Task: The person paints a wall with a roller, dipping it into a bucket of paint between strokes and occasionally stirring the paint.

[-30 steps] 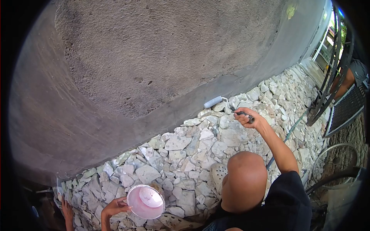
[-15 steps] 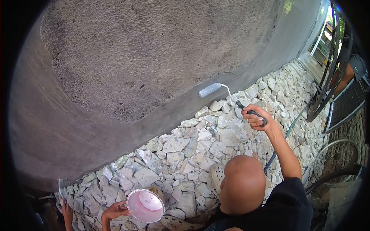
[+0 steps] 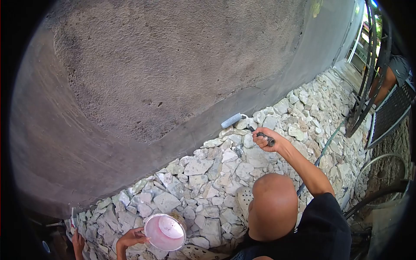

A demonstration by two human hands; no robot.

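Head view: right hand point(image 3: 265, 139) grips a paint roller point(image 3: 231, 120), its sleeve on the wall's smooth base band point(image 3: 182, 138) just up-left of the hand. Left hand point(image 3: 130, 237) holds a pink pail point(image 3: 164, 232). The band looks coated; the rough wall point(image 3: 173, 65) above seems unpainted.

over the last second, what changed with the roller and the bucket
The right hand swept the paint roller up the smooth grey band of the wall, then back down to its foot by the stones, grip on the handle unchanged. The left hand stayed at the pink bucket, which did not move.
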